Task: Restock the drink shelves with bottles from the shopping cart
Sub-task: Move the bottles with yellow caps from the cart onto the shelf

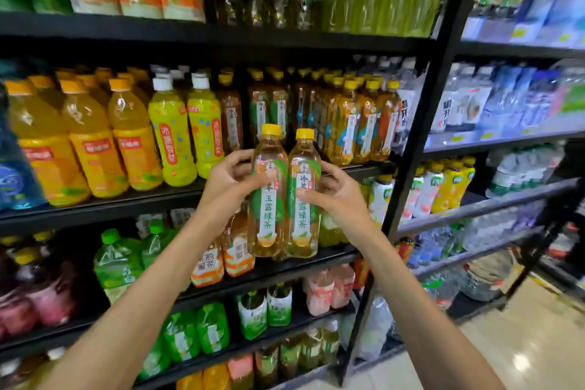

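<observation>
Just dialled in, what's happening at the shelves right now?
A person holds two yellow-capped green tea bottles upright, side by side: left hand on the left bottle, right hand on the right bottle. Both hang in front of the middle shelf, where similar bottles stand; neither is placed yet.

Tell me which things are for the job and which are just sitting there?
For the job: left hand gripping the left tea bottle; right hand gripping the right tea bottle; matching tea row behind them.
Just sitting: orange drinks; white-capped yellow drinks; water bottles on the right rack.
</observation>
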